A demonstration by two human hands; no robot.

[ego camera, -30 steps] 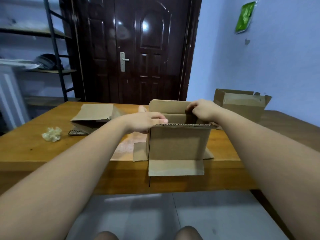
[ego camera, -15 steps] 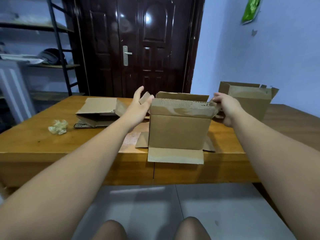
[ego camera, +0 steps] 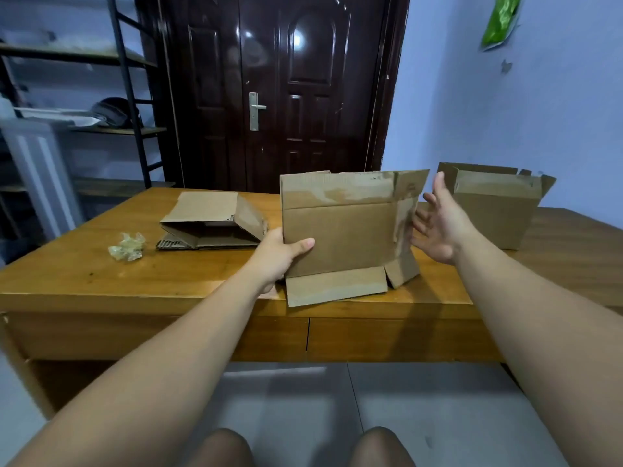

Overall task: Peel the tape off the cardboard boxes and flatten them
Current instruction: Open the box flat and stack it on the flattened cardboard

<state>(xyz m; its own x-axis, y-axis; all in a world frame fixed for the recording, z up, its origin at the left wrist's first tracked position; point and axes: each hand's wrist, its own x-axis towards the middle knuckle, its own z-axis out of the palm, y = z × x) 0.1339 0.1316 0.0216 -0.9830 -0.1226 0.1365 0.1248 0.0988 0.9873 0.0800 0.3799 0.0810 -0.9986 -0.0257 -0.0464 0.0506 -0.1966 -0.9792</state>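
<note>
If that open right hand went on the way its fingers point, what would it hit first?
Probably the right side of the cardboard box that the left hand holds, though depth is hard to judge.

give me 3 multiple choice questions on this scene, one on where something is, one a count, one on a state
1. Where is the crumpled tape?
A) on the table, left of the flattened box
B) on the floor
C) on the shelf

2. How many cardboard boxes are in view?
A) one
B) three
C) five

3. How is the right hand?
A) gripping the door handle
B) clenched in a fist
C) open, fingers spread, beside the middle box

Answers:
1 A: the tape lies on the wood, left of the flattened box.
2 B: one flattened box, the middle box gripped by the left hand, and an open box at the right.
3 C: its fingers are straight and hold nothing.
</note>
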